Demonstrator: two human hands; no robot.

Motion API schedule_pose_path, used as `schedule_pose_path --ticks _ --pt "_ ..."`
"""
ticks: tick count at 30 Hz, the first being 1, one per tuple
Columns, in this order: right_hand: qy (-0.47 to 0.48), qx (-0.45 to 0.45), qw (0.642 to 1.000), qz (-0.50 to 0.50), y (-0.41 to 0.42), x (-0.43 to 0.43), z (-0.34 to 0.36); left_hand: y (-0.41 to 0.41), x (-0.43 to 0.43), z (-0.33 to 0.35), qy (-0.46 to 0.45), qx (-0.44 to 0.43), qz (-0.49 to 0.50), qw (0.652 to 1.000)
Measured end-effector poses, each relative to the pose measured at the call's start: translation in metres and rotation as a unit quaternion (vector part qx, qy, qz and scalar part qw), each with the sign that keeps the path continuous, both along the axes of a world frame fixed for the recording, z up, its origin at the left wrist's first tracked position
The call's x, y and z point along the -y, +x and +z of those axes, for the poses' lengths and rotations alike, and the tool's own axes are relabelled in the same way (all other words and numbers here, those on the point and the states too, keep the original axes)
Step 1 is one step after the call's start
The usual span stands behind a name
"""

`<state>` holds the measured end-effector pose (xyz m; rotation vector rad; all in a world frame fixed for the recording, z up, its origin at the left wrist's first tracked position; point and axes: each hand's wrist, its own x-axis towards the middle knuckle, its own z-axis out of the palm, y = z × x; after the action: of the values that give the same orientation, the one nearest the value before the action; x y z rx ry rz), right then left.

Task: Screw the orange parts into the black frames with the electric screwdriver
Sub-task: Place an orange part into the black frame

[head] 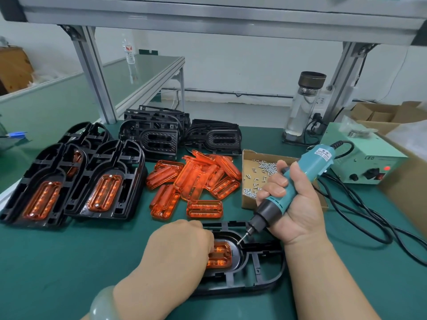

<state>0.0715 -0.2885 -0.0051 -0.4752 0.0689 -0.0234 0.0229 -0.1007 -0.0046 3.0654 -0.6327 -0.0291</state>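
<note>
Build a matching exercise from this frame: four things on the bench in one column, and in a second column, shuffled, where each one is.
Things
1. electric screwdriver
2. loose orange parts
3. screws
4. glass bottle

Places
A. scattered in the open cardboard box
B. standing upright at the back of the bench
C. gripped in the right hand
D. heaped on the green mat

Pairs: 1-C, 2-D, 3-A, 4-B

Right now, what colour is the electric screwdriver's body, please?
The electric screwdriver is teal; head view.
</note>
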Motion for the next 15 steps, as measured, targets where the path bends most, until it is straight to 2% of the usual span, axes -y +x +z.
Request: schedule_pose_path --ticks 4,9,15 --pt "-0.004 -0.004 1.000 0.000 0.000 -0.001 0.000 0.005 0.003 0.003 -0.010 -0.006 -0.003 1.000" --pt "0.005 0.001 1.000 0.000 0.000 0.000 0.001 0.010 -0.014 0.006 -0.124 -0.091 -0.013 0.988" --pt "0.010 0.006 1.000 -0.006 0.001 0.002 0.002 0.011 -0.027 0.002 -0.165 -0.088 0.009 0.982"
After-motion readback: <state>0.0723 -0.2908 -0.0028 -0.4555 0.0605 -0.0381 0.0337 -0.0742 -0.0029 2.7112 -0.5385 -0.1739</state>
